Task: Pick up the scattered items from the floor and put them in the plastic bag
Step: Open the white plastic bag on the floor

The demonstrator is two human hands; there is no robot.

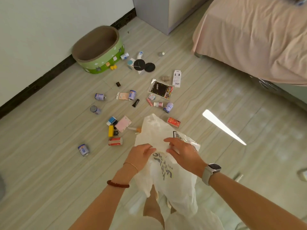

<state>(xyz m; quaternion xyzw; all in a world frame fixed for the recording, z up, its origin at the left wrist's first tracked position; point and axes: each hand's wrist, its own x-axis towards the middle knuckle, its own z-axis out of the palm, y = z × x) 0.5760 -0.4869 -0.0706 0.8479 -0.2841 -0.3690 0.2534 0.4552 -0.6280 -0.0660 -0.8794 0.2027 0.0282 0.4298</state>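
Both hands hold the white plastic bag (166, 163): left hand (141, 155) and right hand (182, 151) pinch it. Little cans (132, 95) lie on the floor (49, 130).

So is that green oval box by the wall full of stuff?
No, the green oval box shows only its bare brown inside, while the items lie scattered on the floor.

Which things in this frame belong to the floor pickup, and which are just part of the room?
Job: plastic bag, gripped by left hand and right hand; scattered small cans, red can, black packet, yellow box.
Room: green cat bed, bed, cabinet.
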